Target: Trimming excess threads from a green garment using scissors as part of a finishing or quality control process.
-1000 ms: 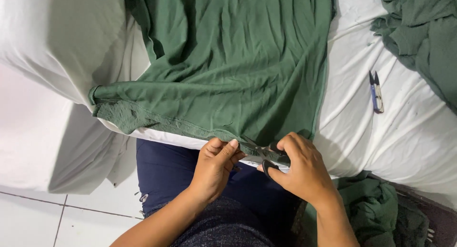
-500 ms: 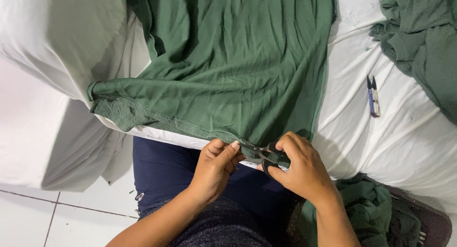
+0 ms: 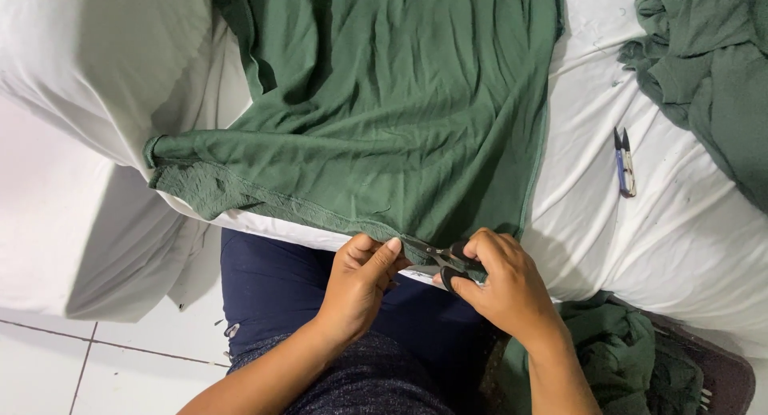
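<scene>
A dark green garment (image 3: 376, 119) lies spread over a white-covered table (image 3: 664, 247), its hem hanging toward me. My left hand (image 3: 360, 283) pinches the hem near its lower edge. My right hand (image 3: 500, 283) grips small dark-handled scissors (image 3: 444, 259), whose blades point left and meet the hem right beside my left fingertips. The two hands nearly touch each other above my dark blue trousers.
A small blue-handled thread snip (image 3: 625, 163) lies on the white cover to the right. More green fabric (image 3: 708, 71) is heaped at the upper right, and another green bundle (image 3: 616, 351) sits by my right forearm. White tiled floor (image 3: 56, 359) shows at lower left.
Both hands stay at the same spot on the hem. The scissors in my right hand now show more clearly, with the blades reaching toward my left fingers.
</scene>
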